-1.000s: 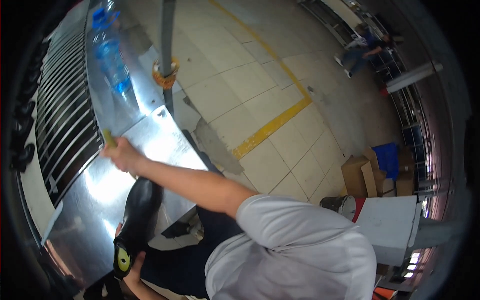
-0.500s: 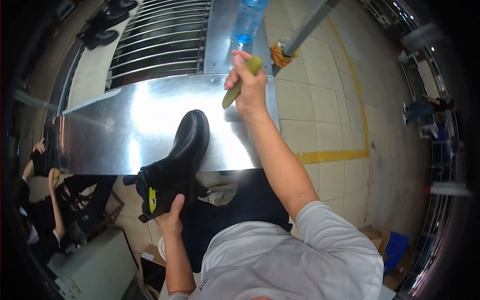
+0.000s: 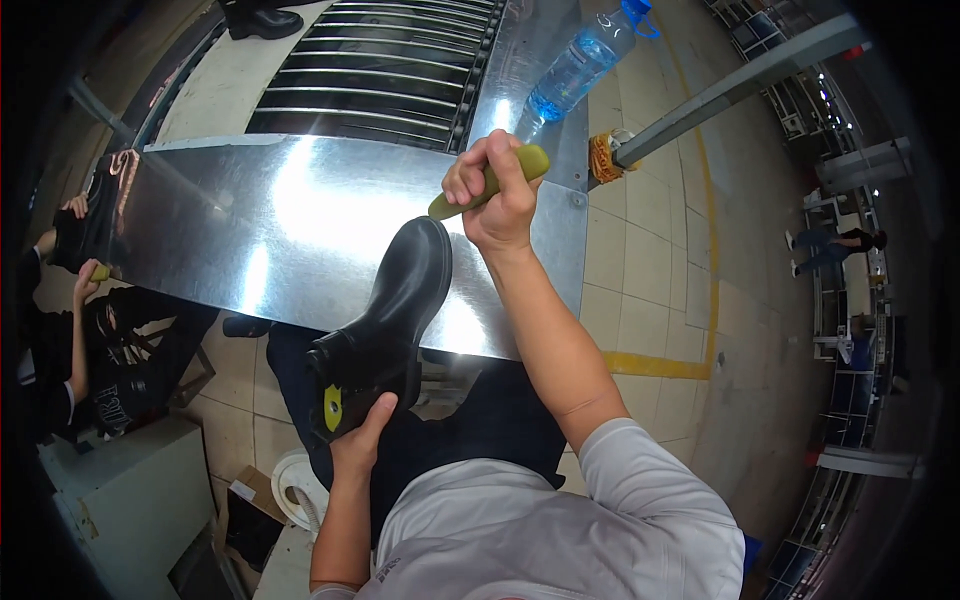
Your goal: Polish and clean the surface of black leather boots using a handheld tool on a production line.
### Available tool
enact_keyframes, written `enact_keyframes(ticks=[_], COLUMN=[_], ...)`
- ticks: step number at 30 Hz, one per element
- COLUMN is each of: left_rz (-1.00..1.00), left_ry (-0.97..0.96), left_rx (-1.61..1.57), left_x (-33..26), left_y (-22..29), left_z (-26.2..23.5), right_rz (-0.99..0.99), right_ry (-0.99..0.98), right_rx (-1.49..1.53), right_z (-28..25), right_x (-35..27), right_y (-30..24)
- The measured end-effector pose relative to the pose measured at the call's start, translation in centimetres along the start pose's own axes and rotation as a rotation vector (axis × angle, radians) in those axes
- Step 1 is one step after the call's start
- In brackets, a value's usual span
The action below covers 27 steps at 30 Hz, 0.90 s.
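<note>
The right hand's [image 3: 497, 190] fingers are curled round the middle of an olive-green bar [image 3: 532, 160], whose lower tip points to eight o'clock, right by the boot's toe; whether they touch I cannot tell. The left hand [image 3: 362, 435] grips the shaft of the black boot [image 3: 402, 285], thumb uppermost, its other fingers mostly hidden. The boot's toe points to one o'clock over the metal table [image 3: 200, 220], its shaft toward the wearer's lap, with a yellow-green patch [image 3: 333, 408] showing.

Beyond the right fist, at one o'clock, a clear plastic bottle [image 3: 578, 75] stands near the table edge, in the way on that side. At two o'clock a grey post [image 3: 740, 95] with an orange wrapping [image 3: 603, 158] rises beside the table. Metal rollers [image 3: 370, 70] lie at twelve o'clock; left of them, at eleven, another black boot [image 3: 258, 20] sits on a pale strip [image 3: 215, 85]. At nine o'clock a co-worker's hand [image 3: 84, 284] holds a similar bar [image 3: 100, 271]. A pale cabinet [image 3: 130, 480] stands at eight, and a yellow floor line [image 3: 655, 366] runs at three.
</note>
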<state>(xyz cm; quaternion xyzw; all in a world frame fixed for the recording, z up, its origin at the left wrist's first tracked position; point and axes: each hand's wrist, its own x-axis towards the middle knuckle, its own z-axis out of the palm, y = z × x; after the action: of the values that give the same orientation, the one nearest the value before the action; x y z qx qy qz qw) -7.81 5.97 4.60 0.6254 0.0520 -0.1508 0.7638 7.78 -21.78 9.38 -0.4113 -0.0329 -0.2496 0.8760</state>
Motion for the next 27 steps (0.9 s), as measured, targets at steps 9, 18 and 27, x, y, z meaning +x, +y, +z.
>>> enact_keyframes(ticks=[9,18,27], left_rz=[0.003,0.109,0.099], left_ry=[0.014,-0.016,0.038], left_rx=[0.026,0.236,0.156], left_x=[0.8,2.8,7.8], left_y=[2.1,5.1,8.9], left_z=[0.9,1.1,1.2], right_rz=[-0.132,-0.188,0.009], right_ry=[-0.219,-0.172,0.11], right_rx=[-0.373,-0.407,-0.033], right_z=[-1.0,-3.4,-5.2], right_x=[-2.4,-3.3,-1.8], right_y=[0.7,0.9,1.6])
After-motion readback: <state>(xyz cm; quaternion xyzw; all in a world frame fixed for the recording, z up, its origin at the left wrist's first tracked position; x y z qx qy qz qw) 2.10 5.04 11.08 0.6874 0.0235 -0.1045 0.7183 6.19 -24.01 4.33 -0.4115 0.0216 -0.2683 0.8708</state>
